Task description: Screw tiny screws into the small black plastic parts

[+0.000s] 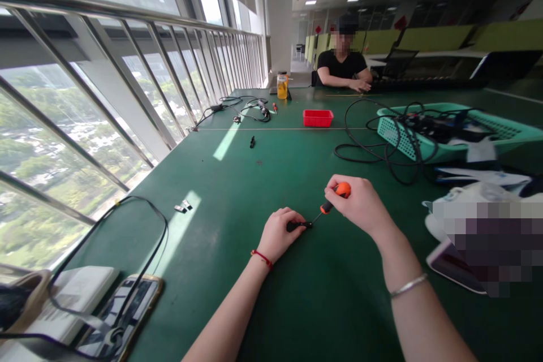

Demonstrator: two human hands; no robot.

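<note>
My left hand pins a small black part against the green tabletop, its fingers closed around one end. What kind of part it is, I cannot make out. In my right hand is a screwdriver with an orange and black handle. The fingers wrap the handle, and the thin shaft slants down to the left, with its tip at the right end of the black part. Whether a screw sits under the tip is too small to tell.
A red tray stands ahead. At right is a teal basket of cables, spilling over its side. Small metal pieces and a black piece lie left. A phone rests near left. Across the table sits a person.
</note>
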